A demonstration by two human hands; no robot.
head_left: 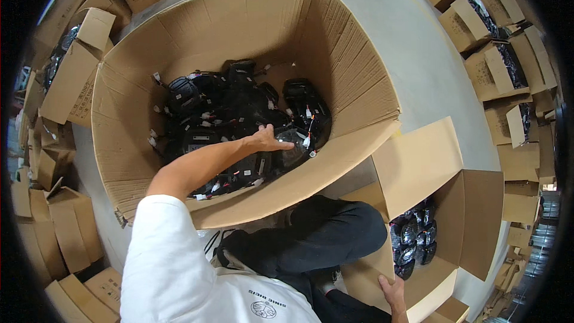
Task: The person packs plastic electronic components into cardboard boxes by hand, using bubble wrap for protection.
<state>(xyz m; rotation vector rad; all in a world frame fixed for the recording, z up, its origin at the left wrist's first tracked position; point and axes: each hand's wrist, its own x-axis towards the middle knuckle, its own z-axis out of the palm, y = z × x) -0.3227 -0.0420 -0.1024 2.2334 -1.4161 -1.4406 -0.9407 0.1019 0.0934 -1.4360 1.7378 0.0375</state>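
My left hand (266,139) reaches into a large cardboard box (224,15), thumb stretched out and apart from the fingers. It rests on a black plastic part with a glossy, see-through face (292,154); nothing is lifted. Around it lies a heap of similar black parts (239,98) with short wires and white connectors. Down at the lower right, my right hand (393,292) grips the near wall of a smaller open carton (481,215). Inside that carton sit several black parts in shiny clear wrapping (408,233). The right fingertips are partly hidden behind the cardboard.
My bent knee (353,227) lies between the two boxes. A raised flap (418,161) of the smaller carton leans toward the large box. Stacked cartons line the left (78,221) and the right (493,72), several holding dark wrapped items. Grey floor (430,90) shows between them.
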